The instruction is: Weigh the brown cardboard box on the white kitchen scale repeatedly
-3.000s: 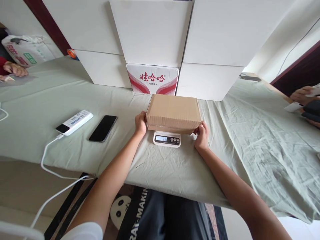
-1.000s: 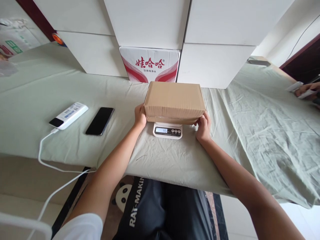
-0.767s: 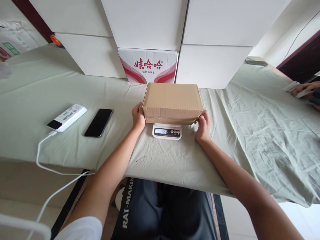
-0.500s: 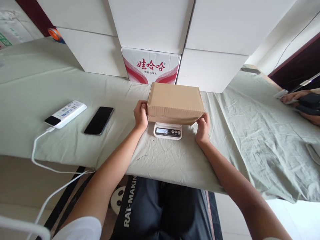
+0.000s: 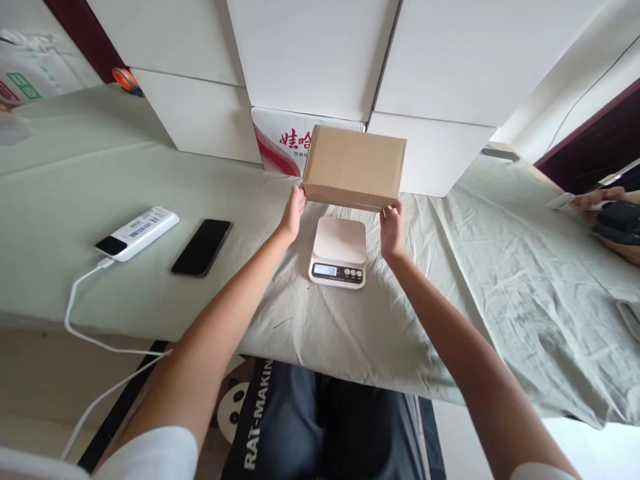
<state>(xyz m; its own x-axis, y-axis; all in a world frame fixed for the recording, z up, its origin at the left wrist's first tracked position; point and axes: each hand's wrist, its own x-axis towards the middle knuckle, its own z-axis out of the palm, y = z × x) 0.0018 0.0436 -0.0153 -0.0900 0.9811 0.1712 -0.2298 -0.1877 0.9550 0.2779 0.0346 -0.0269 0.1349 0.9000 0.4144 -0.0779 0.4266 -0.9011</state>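
Both my hands grip a closed brown cardboard box, one at each end. My left hand closes on its near left corner, and my right hand on its near right corner. The box is in the air, beyond and above a small white kitchen scale. Its platform is bare, and the lit display reads what looks like 50. Some fingertips are hidden under and behind the box.
A white box with red print stands behind, among stacked white boxes. To the left lie a black phone and a white power bank with a cable. Another person's hand shows at the right edge.
Both hands have lifted the cardboard box off the scale and moved it away from me, uncovering the platform. The display has gone from about 55 to about 50.
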